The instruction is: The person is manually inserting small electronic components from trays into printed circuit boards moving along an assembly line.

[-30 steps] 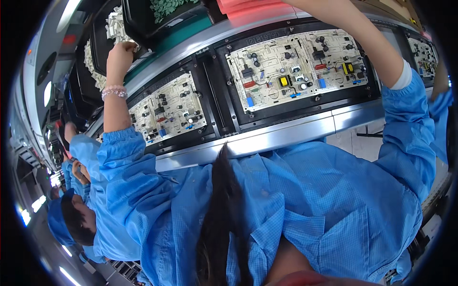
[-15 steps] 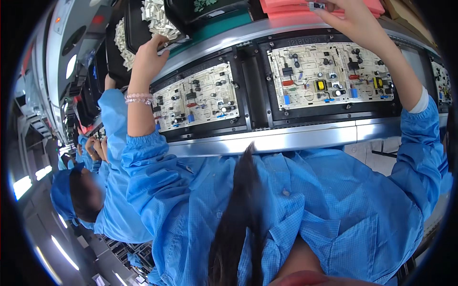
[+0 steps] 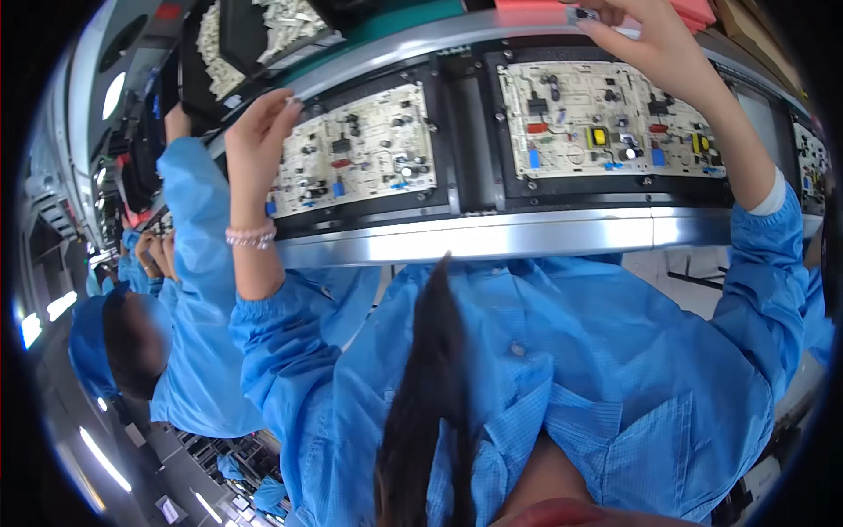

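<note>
My left hand [image 3: 256, 132], with a beaded bracelet at the wrist, is pinched on a small white part [image 3: 293, 101]. It hovers above the upper left corner of the left circuit boards [image 3: 386, 132], which sit in a black frame. My right hand [image 3: 645, 44] is beyond the right circuit boards [image 3: 571, 114], thumb and fingers closed on a small grey-and-dark component [image 3: 581, 14]; its exact kind is too small to tell. Black capacitors, red, blue and yellow parts stand on the pale boards.
Black bins [image 3: 250, 44] of loose white parts lie at the far left. Pink foam sheets [image 3: 536, 5] and a cardboard box [image 3: 760, 35] are at the back right. A metal rail [image 3: 527, 237] runs along the near side. A co-worker in blue [image 3: 202, 351] works at my left.
My left hand has left the bin of white parts and come nearer, over the left boards' edge, with a small white part. My right hand has barely moved.
</note>
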The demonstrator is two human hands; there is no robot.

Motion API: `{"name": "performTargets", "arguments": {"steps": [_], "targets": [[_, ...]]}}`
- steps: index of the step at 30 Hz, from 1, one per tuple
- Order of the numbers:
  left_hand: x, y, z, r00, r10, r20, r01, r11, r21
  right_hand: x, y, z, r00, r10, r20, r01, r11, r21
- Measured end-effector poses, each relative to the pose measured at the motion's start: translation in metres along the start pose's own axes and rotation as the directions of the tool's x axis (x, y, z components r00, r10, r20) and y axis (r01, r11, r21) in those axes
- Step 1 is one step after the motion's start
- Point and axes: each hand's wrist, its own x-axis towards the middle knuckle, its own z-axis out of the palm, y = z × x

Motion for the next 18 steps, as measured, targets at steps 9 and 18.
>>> {"name": "performTargets", "arguments": {"steps": [9,18], "targets": [[-0.068,-0.038,0.001,0.999,-0.031,-0.035,0.027,0.994,-0.105,0.001,0.008,0.011,0.999,-0.05,0.017,0.049,0.998,0.046],[-0.078,0.004,-0.005,0.99,-0.097,-0.107,0.124,0.952,0.281,0.003,0.002,0.015,0.995,0.097,0.038,-0.097,0.995,0.004]]}}
